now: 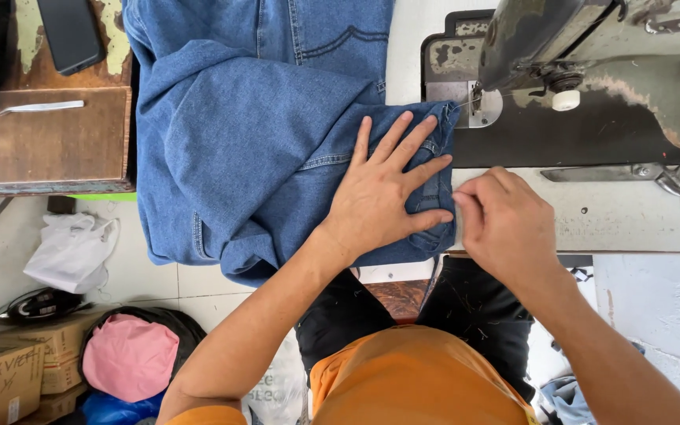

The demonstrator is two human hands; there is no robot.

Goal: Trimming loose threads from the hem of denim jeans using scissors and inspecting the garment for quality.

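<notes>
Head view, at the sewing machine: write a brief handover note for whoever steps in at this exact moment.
Left hand: flat, fingers spread, pressing the folded blue jeans on the table.
Right hand: fingers pinched at the jeans' folded right edge, on the table just right of it.
Sewing machine: needle area sits beside the fold's upper corner; a thread runs there.
Scissors: lying on the machine table, untouched.
Done: fold pressed flat. Left: whether any stitching is in cannot be told.
</notes>
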